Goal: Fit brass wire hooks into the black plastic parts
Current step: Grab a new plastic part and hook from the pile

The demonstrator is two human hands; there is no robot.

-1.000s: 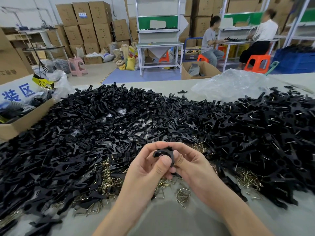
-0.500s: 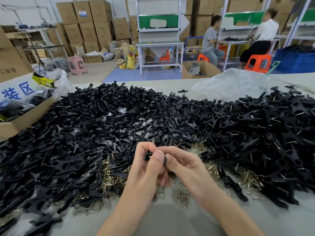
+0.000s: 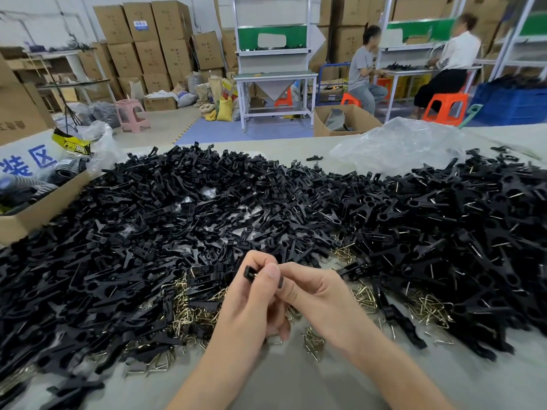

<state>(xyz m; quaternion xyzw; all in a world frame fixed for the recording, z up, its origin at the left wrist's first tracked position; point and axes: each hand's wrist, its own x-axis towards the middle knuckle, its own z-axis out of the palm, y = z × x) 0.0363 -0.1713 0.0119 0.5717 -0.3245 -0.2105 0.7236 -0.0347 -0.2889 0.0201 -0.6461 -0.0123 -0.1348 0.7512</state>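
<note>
My left hand (image 3: 251, 300) and my right hand (image 3: 319, 300) meet above the near middle of the table and together pinch one black plastic part (image 3: 249, 273), whose end sticks out left of my left thumb. Most of the part is hidden by my fingers, and whether a hook is in it cannot be seen. A broad heap of black plastic parts (image 3: 207, 208) covers the table. Loose brass wire hooks (image 3: 189, 315) lie beneath and in front of the heap, and more brass hooks (image 3: 429, 309) lie to the right.
An open cardboard box (image 3: 35, 211) stands at the table's left edge. A crumpled clear plastic bag (image 3: 399, 146) lies at the back right. Bare table surface (image 3: 281, 380) shows near my forearms. Two people sit at benches far behind, among stacked cartons.
The black part went from held upright between both hands to turned sideways and lower. Both hands have shifted slightly left and drawn closer together around it.
</note>
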